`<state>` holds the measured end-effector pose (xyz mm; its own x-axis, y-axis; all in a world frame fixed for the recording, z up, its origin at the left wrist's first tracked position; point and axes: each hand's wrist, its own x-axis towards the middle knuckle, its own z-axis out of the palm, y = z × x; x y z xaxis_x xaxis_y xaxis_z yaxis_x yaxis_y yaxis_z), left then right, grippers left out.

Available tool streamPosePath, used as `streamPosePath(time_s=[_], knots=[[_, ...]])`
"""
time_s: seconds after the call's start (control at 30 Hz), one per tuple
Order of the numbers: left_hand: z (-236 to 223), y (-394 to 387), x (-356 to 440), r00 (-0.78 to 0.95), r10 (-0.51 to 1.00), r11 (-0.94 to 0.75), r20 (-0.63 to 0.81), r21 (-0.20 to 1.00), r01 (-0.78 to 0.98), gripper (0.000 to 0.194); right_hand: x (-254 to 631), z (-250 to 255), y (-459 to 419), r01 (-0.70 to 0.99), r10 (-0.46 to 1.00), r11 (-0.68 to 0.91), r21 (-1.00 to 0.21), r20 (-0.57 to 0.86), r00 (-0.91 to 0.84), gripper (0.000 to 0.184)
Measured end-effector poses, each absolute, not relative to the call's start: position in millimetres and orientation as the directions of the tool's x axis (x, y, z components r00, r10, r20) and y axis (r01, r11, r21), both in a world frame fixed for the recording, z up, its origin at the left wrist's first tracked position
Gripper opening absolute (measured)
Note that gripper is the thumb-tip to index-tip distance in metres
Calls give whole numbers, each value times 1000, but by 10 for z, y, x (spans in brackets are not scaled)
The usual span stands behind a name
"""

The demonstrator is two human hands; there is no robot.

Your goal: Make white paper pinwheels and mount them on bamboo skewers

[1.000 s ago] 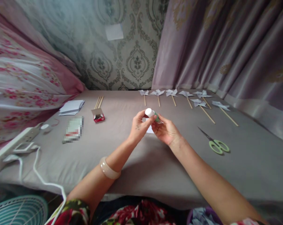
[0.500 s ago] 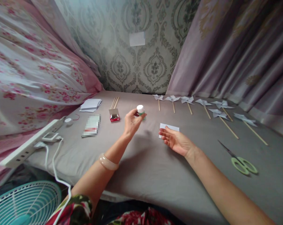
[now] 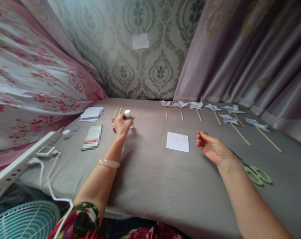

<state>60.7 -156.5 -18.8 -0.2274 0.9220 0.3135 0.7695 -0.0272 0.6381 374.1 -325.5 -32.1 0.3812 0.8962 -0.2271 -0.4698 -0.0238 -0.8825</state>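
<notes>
- Left hand point(image 3: 122, 126): at 10 o'clock from the white paper sheet point(image 3: 177, 142), thumb and fingers closed round a small container point(image 3: 128, 114) with white cap and green label. Cap points up, container near upright; cannot tell whether its base touches the surface.
- Right hand point(image 3: 213, 148): at 3 o'clock from the sheet, apart from it. Fingers loosely curled, nothing visible in it.
- Sheet: flat, on the grey cloth-covered surface point(image 3: 150, 179), between the two hands.
- Green-handled scissors point(image 3: 258, 175): 4 o'clock from the sheet; blades partly hidden by the right wrist.
- Seven paper pinwheels on sticks point(image 3: 196, 105): arc from between 11 and 12 round to between 2 and 3 o'clock.
- Red box point(image 3: 114, 129): just beside the left hand, mostly hidden by it. Bare sticks point(image 3: 118, 110) lie just beyond, at 10 o'clock from the sheet.
- Paper stack point(image 3: 92, 114): 10 o'clock, farther out.
- Blurred packet point(image 3: 92, 137): 9 o'clock.
</notes>
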Motion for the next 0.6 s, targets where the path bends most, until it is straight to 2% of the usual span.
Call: streamPosePath(time_s=[0.1, 0.17, 0.23, 0.33, 0.43, 0.6], knots=[[-216, -1545, 603, -268, 885, -14, 379, 599, 801, 36, 3749, -387, -3249, -137, 876, -5, -991, -70, 476, 23], [-246, -1540, 601, -258, 875, -23, 409, 568, 823, 35, 3749, -438, -3243, 123, 873, -21, -992, 43, 487, 26], [-274, -1540, 602, -251, 867, -24, 430, 539, 842, 34, 3740, -477, -3248, 366, 896, -41, -930, 128, 426, 26], [-306, -1545, 604, -246, 865, -13, 438, 508, 861, 32, 3696, -493, -3287, 659, 945, -82, -748, 152, 290, 24], [-330, -1549, 603, -244, 863, -7, 443, 492, 871, 31, 3627, -480, -3344, 807, 973, -103, -582, 110, 204, 24], [-338, -1554, 610, -256, 865, 15, 430, 489, 872, 31, 3566, -512, -3382, 877, 984, -81, -473, 104, 147, 28]])
